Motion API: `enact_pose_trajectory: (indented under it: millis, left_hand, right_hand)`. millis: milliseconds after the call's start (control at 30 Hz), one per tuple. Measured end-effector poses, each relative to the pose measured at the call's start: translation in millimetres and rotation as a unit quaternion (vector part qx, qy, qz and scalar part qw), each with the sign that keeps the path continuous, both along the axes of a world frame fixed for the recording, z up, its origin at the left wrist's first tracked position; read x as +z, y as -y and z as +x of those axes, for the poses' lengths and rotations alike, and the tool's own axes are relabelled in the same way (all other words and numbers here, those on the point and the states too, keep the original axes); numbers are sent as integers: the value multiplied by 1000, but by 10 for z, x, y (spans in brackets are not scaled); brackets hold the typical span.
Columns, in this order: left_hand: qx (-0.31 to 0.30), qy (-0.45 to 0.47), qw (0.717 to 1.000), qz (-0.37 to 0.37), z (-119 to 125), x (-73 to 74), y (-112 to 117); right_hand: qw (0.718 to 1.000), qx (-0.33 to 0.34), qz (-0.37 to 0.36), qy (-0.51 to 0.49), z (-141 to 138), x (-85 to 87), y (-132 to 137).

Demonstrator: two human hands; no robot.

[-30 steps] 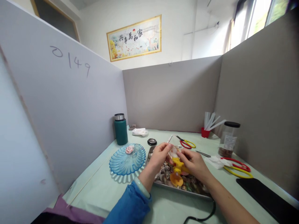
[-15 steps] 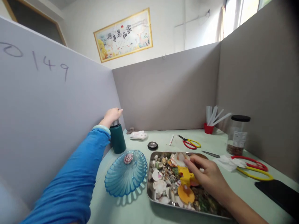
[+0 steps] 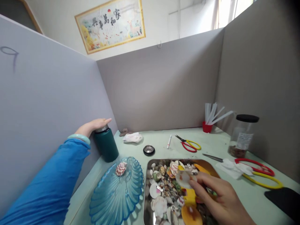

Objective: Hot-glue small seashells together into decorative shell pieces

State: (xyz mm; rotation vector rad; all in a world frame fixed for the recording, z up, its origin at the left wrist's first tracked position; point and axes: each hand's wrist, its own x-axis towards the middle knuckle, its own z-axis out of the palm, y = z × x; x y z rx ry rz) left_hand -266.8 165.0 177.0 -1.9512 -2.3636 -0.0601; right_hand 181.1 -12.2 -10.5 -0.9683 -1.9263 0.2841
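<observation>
My left hand (image 3: 92, 125) lies over the silver top of a dark green bottle (image 3: 107, 144), palm down, its fingers stretched out flat. A thin, translucent whitish shell (image 3: 185, 179) is pinched between the thumb and fingers of my right hand (image 3: 217, 193), above a metal tray (image 3: 145, 200). In that tray lie many shells, among them a white scallop shell (image 3: 159, 206), an orange shell (image 3: 191, 215) and a yellow piece (image 3: 189, 197) partly covered by my hand. Between the bottle and the tray, a blue scalloped glass dish (image 3: 117, 197) bears a red-and-white striped shell (image 3: 121, 168).
Behind the tray are a small round metal lid (image 3: 149, 150), a marker (image 3: 169, 142), a white cloth (image 3: 132, 137) and scissors (image 3: 188, 144). Larger scissors (image 3: 257, 168), a clear jar (image 3: 242, 137) and a red cup (image 3: 207, 127) stand or lie right. Grey partitions (image 3: 159, 93) enclose the table.
The view has shifted, coming closer to the dish and tray. My left fingers have flattened out on the bottle's top. The pale shell has come up clearer of the others in my right hand.
</observation>
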Motion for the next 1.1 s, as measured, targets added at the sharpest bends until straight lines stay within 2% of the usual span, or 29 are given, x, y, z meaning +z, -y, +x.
enact_pose_trajectory:
  millis: [300,400,433,467,533,567,600,633,667,733,767,833,900,967,1033,1100]
  left_hand:
    - [18,-31,999,8,61,-7,4]
    - [14,-43,999,29,163,74,80]
    - [12,-60,997,54,239,123,135]
    - [0,-93,988,120,345,176,207]
    - [-54,-130,944,299,657,264,406]
    - [-88,-113,921,364,859,281,527]
    - [-127,-82,907,393,1083,272,658]
    - [-162,-38,905,392,1317,233,795]
    - [-201,14,914,353,1552,163,932]
    - [-295,108,921,231,1977,-53,1195]
    - [-333,149,915,173,2153,-186,1312]
    - [-360,251,893,99,2420,-467,1505]
    - [-340,391,854,49,2595,-723,1636]
    - [-296,533,793,9,2712,-927,1718]
    - [-259,629,733,-12,2797,-1078,1766]
    - [-255,686,681,-24,2857,-1198,1784]
  right_hand:
    - [999,-2,24,25,-2,7,0]
    - [999,-11,23,22,-23,31,1]
    - [999,-13,22,18,-29,38,4]
    - [1000,-14,20,14,-34,46,7]
    - [1000,-16,11,-3,-40,60,16]
    - [1000,-18,4,-15,-41,67,20]
    - [999,-20,-7,-28,-40,74,23]
    - [999,-23,-20,-42,-38,80,25]
    - [997,-26,-35,-58,-35,86,25]
    - [993,-28,-75,-89,-32,98,20]
    - [989,-24,-95,-108,-32,104,16]
    - [977,-6,-145,-158,-36,118,7]
    - [964,15,-167,-205,-46,136,-3]
    - [957,35,-163,-239,-64,153,-10]
    - [957,50,-149,-243,-84,159,-14]
    - [960,61,-137,-235,-102,151,-20]
